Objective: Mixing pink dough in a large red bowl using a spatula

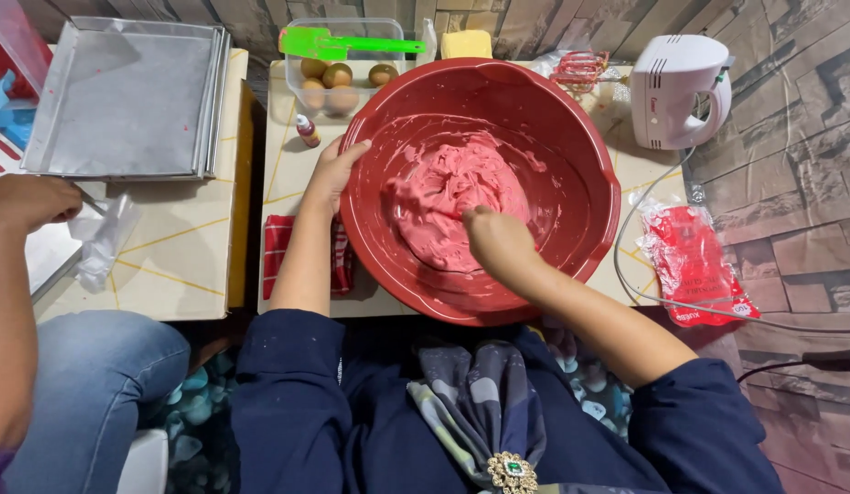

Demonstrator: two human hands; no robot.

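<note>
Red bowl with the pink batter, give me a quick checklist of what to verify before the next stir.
1. Left hand steadies the red bowl at its rim: ok.
2. Right hand is in the pink batter: ok.
3. Whether that hand holds a tool: cannot tell.
4. Bowl sits fully on the table: not ok, its near edge overhangs.
5. Hand mixer lies apart from the bowl: ok.
6. Another person's hand stays at the left table: ok.

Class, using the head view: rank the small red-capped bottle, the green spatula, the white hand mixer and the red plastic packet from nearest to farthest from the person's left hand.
From the left hand, on the red bowl's left rim:
1. Small red-capped bottle, just beyond the hand, slightly left.
2. Green spatula, farther back on the clear egg container.
3. White hand mixer, past the bowl, back right.
4. Red plastic packet, right of the bowl; only a little farther than the mixer.
</note>
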